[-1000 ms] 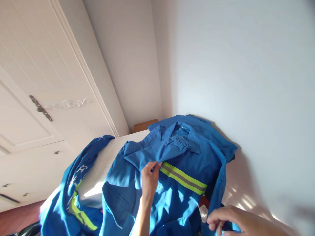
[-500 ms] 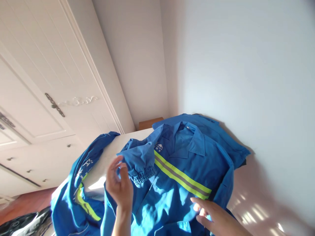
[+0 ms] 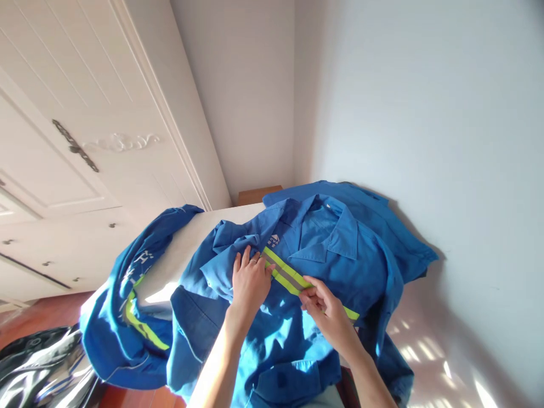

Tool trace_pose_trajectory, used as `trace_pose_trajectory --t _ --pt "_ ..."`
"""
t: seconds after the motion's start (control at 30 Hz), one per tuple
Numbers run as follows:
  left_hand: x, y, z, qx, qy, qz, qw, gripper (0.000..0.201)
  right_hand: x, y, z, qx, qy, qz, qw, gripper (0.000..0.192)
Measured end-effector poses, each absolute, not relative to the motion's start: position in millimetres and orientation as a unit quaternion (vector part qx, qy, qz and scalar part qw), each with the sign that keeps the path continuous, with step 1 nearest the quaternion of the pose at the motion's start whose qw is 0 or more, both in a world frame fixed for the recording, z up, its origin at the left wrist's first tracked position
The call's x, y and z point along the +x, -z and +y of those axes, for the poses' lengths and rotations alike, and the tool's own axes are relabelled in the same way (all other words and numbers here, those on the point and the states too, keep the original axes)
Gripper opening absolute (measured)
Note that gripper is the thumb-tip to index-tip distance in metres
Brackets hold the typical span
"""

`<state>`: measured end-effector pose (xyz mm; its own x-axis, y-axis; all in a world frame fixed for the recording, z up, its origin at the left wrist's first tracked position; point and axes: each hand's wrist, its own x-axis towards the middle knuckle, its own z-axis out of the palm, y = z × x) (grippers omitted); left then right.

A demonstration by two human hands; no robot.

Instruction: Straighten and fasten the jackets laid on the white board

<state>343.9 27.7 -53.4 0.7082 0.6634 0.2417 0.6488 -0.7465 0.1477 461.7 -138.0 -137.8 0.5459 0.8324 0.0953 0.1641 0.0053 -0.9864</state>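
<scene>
Work jacket (image 3: pixel 276 328) under both hands: left hand (image 3: pixel 250 280) flat on folded sleeve (image 3: pixel 216 271), fingers slightly spread; right hand (image 3: pixel 327 314) fingers curled at reflective stripe (image 3: pixel 285 275), can't tell if gripping.

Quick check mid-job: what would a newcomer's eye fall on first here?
The blue jacket lies across the lower middle, its bright yellow-green stripe slanting over the chest. On it, the left hand rests at the folded sleeve and the right hand touches the stripe. A white cabinet fills the upper left.
</scene>
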Motion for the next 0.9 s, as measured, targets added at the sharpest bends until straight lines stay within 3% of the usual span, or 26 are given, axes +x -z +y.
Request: trace_pose_trajectory --t 0.2,0.33,0.47,0.6,0.83,0.9 --pt "352.4 57.9 5.8 0.957 -0.11 0.265 0.04 0.05 444.5 160.0 -134.0 -0.6 -0.28 -0.357 0.658 0.064" --pt "360.5 67.1 -3.7 0.94 -0.182 0.272 0.098 0.049 441.4 156.5 -131.4 -0.582 -0.279 -0.297 0.703 0.061" --pt "356.2 74.1 -6.9 0.913 -0.25 0.291 0.138 0.032 437.7 148.4 -128.4 -0.573 -0.288 -0.23 0.732 0.063" --pt "350.4 77.2 -21.1 0.882 -0.392 0.243 0.096 0.014 434.9 135.1 -124.8 -0.54 -0.318 -0.189 0.756 0.066" --pt "354.4 82.2 -48.2 0.84 -0.485 0.208 0.124 0.024 438.5 101.9 -114.2 -0.565 -0.33 -0.175 0.736 0.067" --pt "354.2 88.3 -49.7 0.829 -0.492 0.225 0.142 0.017 441.9 99.1 -110.6 -0.577 -0.328 -0.157 0.731 0.065"
